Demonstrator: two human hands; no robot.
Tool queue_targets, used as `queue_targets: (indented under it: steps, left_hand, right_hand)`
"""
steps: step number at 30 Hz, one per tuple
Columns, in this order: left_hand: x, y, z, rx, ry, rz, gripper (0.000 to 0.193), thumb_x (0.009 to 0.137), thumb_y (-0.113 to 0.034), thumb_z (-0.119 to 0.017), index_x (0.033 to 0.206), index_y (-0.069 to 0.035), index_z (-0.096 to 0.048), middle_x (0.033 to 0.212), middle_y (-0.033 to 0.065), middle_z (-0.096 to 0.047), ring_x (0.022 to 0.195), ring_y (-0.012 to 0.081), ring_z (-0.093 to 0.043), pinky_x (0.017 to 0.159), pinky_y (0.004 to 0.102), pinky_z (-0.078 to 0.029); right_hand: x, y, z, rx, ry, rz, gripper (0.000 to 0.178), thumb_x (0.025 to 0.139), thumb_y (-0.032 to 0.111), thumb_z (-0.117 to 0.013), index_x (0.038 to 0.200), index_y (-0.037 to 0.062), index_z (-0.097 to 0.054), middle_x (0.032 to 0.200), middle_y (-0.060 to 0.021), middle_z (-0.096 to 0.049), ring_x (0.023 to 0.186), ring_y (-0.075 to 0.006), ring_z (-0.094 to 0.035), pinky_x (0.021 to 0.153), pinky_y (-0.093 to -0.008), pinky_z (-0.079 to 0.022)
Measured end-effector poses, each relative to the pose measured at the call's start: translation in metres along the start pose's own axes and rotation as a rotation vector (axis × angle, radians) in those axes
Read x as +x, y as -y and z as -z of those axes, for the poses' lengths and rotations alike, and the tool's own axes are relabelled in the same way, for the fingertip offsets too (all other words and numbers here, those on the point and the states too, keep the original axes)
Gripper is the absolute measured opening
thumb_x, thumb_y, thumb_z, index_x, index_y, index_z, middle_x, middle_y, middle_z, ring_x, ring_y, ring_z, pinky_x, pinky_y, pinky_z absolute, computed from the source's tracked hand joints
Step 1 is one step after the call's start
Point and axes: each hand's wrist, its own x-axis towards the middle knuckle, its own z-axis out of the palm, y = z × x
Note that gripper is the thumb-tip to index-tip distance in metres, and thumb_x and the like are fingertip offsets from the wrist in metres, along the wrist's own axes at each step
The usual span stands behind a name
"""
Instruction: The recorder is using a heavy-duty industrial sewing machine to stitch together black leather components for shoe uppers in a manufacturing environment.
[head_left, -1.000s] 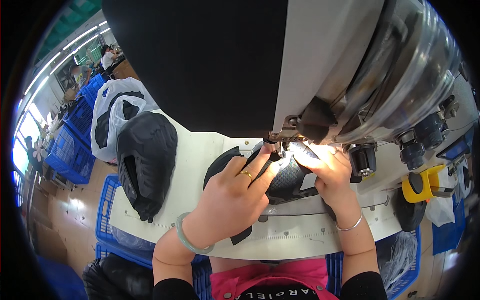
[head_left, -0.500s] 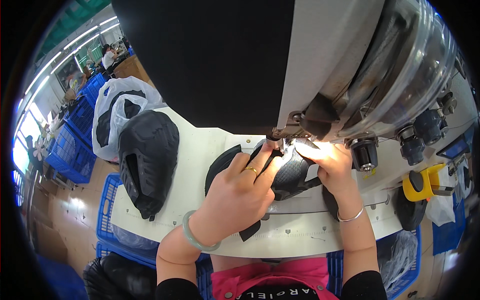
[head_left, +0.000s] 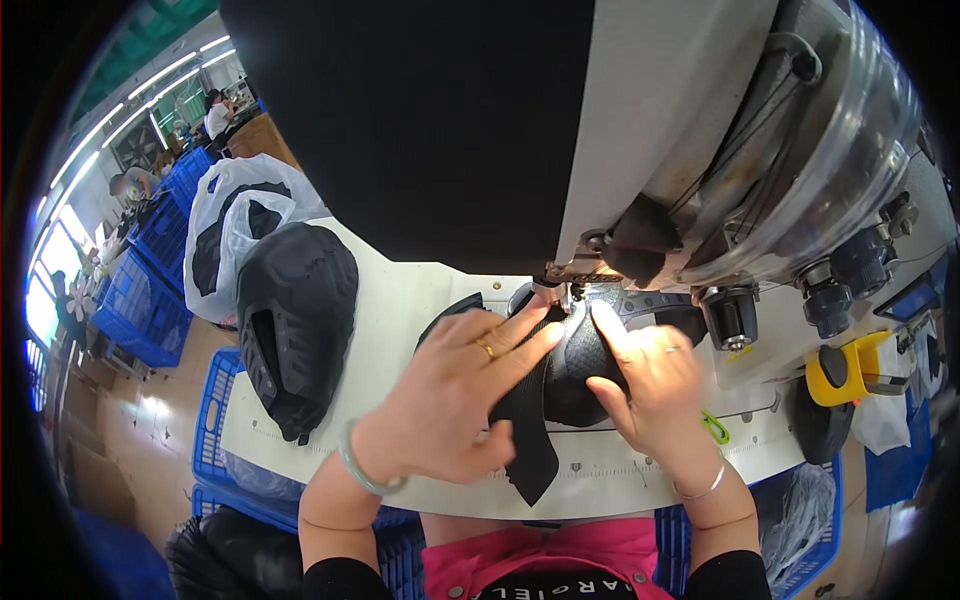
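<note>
Beneath the needle area (head_left: 560, 293) of a sewing machine (head_left: 430, 130) lies a black textured shoe upper (head_left: 575, 375). A dark pointed strip of it (head_left: 532, 460) reaches toward the table's front edge. My left hand (head_left: 435, 390) rests over the left side of the upper. Its index and middle fingers stretch out close to the needle, the thumb stands apart, and no object shows in its grip. On the right, my right hand (head_left: 655, 385) touches the upper with an extended index finger, thumb spread away. Both hands are slightly blurred.
A stack of black uppers (head_left: 293, 330) sits on the table's left, beside a white plastic bag (head_left: 215, 260). Green thread snips (head_left: 715, 427) lie by my right wrist. A yellow holder (head_left: 848, 368) stands at right. Blue crates (head_left: 210, 420) flank the table; people work far left.
My hands have spread from their closer grip, with the fingers straighter. The upper has turned, its pointed strip now further right and nearer the front edge. The green snips have come into view.
</note>
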Motion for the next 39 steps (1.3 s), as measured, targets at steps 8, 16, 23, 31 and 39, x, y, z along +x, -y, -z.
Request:
queue_targets:
  steps: [8, 16, 23, 31, 39]
  left_hand:
    - [0.009, 0.029, 0.005, -0.224, -0.066, -0.05, 0.043, 0.078, 0.002, -0.067, 0.12, -0.003, -0.068, 0.127, 0.0179, -0.065, 0.115, 0.0365, -0.06, 0.097, 0.0403, -0.049]
    - [0.01, 0.019, -0.008, -0.202, -0.222, 0.026, 0.041, 0.075, 0.003, -0.068, 0.115, 0.002, -0.069, 0.109, 0.0213, -0.071, 0.099, 0.037, -0.069, 0.09, 0.0388, -0.056]
    - [0.003, 0.018, -0.009, 0.092, -0.099, -0.124, 0.043, 0.071, 0.006, -0.069, 0.114, -0.001, -0.066, 0.127, 0.0182, -0.063, 0.118, 0.0359, -0.06, 0.095, 0.039, -0.054]
    - [0.003, 0.015, -0.009, 0.126, -0.085, -0.135, 0.055, 0.065, 0.011, -0.06, 0.118, 0.001, -0.065, 0.13, 0.0196, -0.061, 0.121, 0.0385, -0.058, 0.102, 0.0432, -0.05]
    - [0.001, 0.013, -0.017, 0.287, -0.119, -0.167, 0.046, 0.068, 0.006, -0.065, 0.114, 0.001, -0.066, 0.125, 0.0187, -0.063, 0.118, 0.0348, -0.062, 0.099, 0.0415, -0.053]
  right_hand:
    - [0.011, -0.023, -0.007, -0.005, -0.041, 0.149, 0.05, 0.066, 0.037, -0.084, 0.113, 0.0218, -0.075, 0.086, -0.0041, -0.068, 0.071, -0.023, -0.064, 0.064, -0.0324, -0.054]
    - [0.019, -0.022, 0.0, 0.042, -0.065, 0.196, 0.054, 0.069, 0.038, -0.081, 0.116, 0.012, -0.073, 0.057, -0.0022, -0.043, 0.051, -0.0196, -0.041, 0.055, -0.0323, -0.035]
    - [0.019, -0.025, 0.003, 0.075, 0.008, 0.168, 0.057, 0.072, 0.041, -0.078, 0.121, 0.0122, -0.071, 0.057, -0.0026, -0.044, 0.052, -0.0197, -0.041, 0.057, -0.0332, -0.034]
    - [0.023, -0.025, 0.009, 0.1, 0.036, 0.145, 0.051, 0.074, 0.037, -0.078, 0.119, 0.0145, -0.072, 0.072, -0.0036, -0.056, 0.062, -0.0218, -0.053, 0.061, -0.0334, -0.043]
    - [0.028, -0.039, 0.007, 0.155, 0.061, 0.167, 0.042, 0.074, 0.036, -0.079, 0.111, 0.0181, -0.075, 0.082, -0.0033, -0.066, 0.067, -0.0242, -0.061, 0.062, -0.0354, -0.051]
